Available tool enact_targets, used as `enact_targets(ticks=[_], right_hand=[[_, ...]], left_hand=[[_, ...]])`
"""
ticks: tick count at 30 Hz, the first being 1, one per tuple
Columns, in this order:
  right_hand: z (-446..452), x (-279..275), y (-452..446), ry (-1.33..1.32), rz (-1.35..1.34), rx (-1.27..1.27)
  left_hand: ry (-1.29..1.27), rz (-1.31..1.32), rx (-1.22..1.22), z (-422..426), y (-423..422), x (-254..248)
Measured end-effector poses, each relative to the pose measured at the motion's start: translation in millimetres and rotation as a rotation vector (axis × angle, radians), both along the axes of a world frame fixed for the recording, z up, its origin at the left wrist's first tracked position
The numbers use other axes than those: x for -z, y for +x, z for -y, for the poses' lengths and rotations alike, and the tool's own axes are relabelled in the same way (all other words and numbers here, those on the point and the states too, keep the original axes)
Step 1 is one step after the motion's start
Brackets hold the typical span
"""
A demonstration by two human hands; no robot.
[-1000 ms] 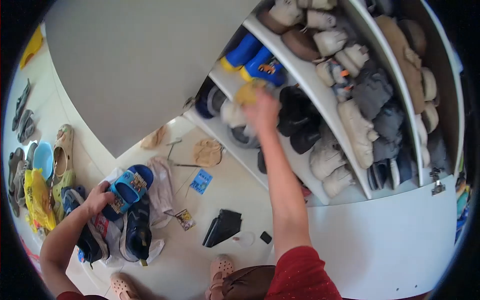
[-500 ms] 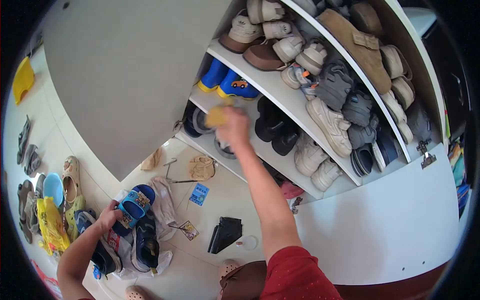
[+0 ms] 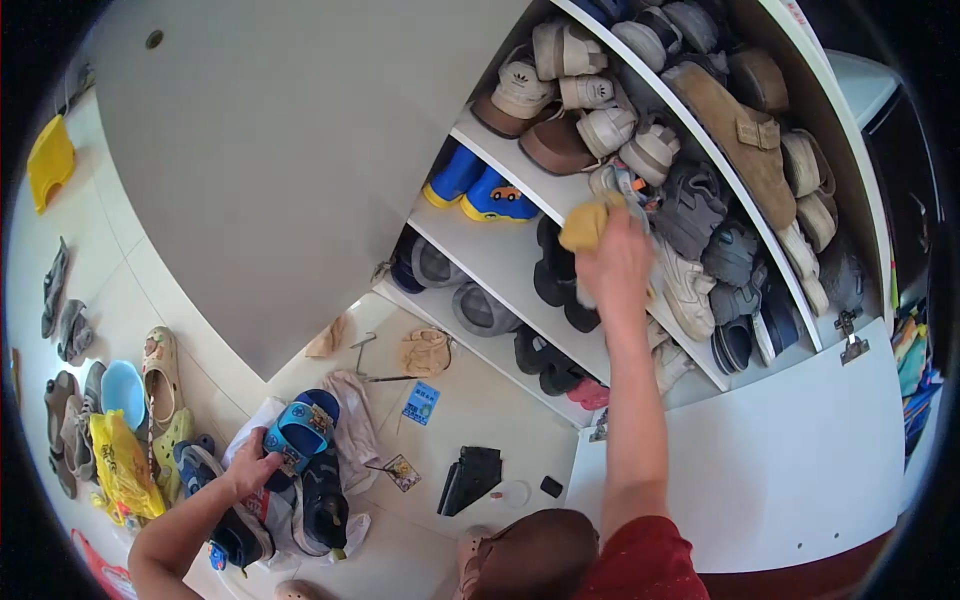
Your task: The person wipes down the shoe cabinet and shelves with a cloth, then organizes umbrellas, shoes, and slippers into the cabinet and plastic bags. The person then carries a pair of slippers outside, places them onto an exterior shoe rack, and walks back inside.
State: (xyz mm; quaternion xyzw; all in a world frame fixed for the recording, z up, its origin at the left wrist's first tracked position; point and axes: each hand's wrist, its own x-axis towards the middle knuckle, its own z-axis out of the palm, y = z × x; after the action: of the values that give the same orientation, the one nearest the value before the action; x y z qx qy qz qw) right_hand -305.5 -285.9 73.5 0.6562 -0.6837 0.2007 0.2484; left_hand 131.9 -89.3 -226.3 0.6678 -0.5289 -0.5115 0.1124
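At the far left, a yellow plastic bag (image 3: 125, 465) is placed on the floor (image 3: 420, 560), just beside a blue bowl (image 3: 123, 392). To the right, the blue sandal (image 3: 302, 432) is gripped at its left side by the left hand (image 3: 250, 468), with the fingers closed on it. The sandal's long axis is directed from lower left to upper right; it is located above a pair of dark sneakers (image 3: 325, 505). Blue boots (image 3: 495, 198) are seated upright on a cabinet shelf (image 3: 485, 238), with black shoes (image 3: 552, 278) positioned farther right.

A yellow cloth-like item (image 3: 584, 226) is clamped in the right hand (image 3: 615, 262); its exact type cannot be determined. The item is presented at the upper left of the fingers, in front of the shelving. The white sneaker (image 3: 686, 290) is located just to the lower right of the right hand, its long axis sloped down to the right. The right hand is the nearer one to the shelved shoes; the left hand is held well apart. Contact between the item and any shoe cannot be confirmed.
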Motion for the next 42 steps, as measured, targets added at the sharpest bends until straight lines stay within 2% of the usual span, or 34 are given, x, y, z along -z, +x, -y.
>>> enact_targets(ticks=[1, 3, 5, 8, 9, 11, 12, 15, 19, 21, 23, 24, 27, 30, 33, 35, 36, 37, 38, 40, 41, 42], right_hand=[[20, -4, -2, -0.019, 0.131, -0.088], [54, -3, 31, 0.014, 0.149, -0.215], [71, 1, 70, -0.070, 0.104, -0.063], [57, 0, 68, -0.157, 0.083, -0.126], [50, -2, 58, -0.113, 0.085, -0.210], [33, -5, 25, -0.018, 0.072, -0.380], [18, -7, 8, -0.002, 0.074, -0.356], [-36, -8, -46, 0.004, 0.062, -0.277], [-84, -10, -85, -0.008, 0.040, -0.294], [-87, -12, -88, 0.026, 0.122, -0.282], [-72, -10, -80, -0.022, 0.182, -0.246], [-66, -5, -74, -0.044, 0.218, -0.218], [-29, 7, -36, -0.067, 0.211, -0.374], [17, -5, 4, 0.003, 0.271, -0.537], [55, -26, 25, 0.127, 0.325, -0.566], [59, -33, 24, 0.177, 0.325, -0.565], [52, -35, 20, 0.190, 0.313, -0.556], [44, -38, 13, 0.202, 0.297, -0.549], [29, -37, 1, 0.183, 0.303, -0.506], [-8, -17, -37, 0.102, 0.394, -0.474], [-40, -25, -54, 0.129, 0.256, -0.354], [-58, -20, -79, 0.106, 0.212, -0.380]], left_hand=[[0.023, -0.025, -0.002, 0, -1, -8], [0.043, -0.131, -0.013, 10, -1, -7], [0.059, -0.283, -0.041, 6, 4, 22], [0.048, -0.377, -0.118, 7, -1, 27], [0.028, -0.275, -0.042, 8, -2, 21], [0.050, -0.257, -0.054, 6, -9, 3], [0.058, -0.248, -0.058, 9, -13, -7], [-0.059, -0.150, 0.026, 9, 1, 29], [-0.025, -0.026, 0.059, 15, -1, 22], [-0.012, -0.035, 0.054, 14, 1, 25], [-0.046, -0.092, 0.041, 16, 11, 68], [-0.060, -0.114, 0.045, 19, 14, 74], [0.041, -0.016, 0.060, 29, 12, 74], [0.042, 0.226, 0.051, 35, -13, 29], [0.004, 0.085, -0.062, 39, -35, 5], [-0.004, 0.026, -0.036, 42, -44, -14], [-0.001, -0.001, -0.017, 43, -50, -28], [0.014, 0.037, -0.003, 40, -63, -73], [-0.019, 0.024, 0.014, 39, -70, -95], [-0.088, -0.003, 0.028, 38, -71, -119], [-0.076, -0.091, 0.002, 37, -68, -123], [-0.076, -0.188, -0.039, 35, -68, -139]])
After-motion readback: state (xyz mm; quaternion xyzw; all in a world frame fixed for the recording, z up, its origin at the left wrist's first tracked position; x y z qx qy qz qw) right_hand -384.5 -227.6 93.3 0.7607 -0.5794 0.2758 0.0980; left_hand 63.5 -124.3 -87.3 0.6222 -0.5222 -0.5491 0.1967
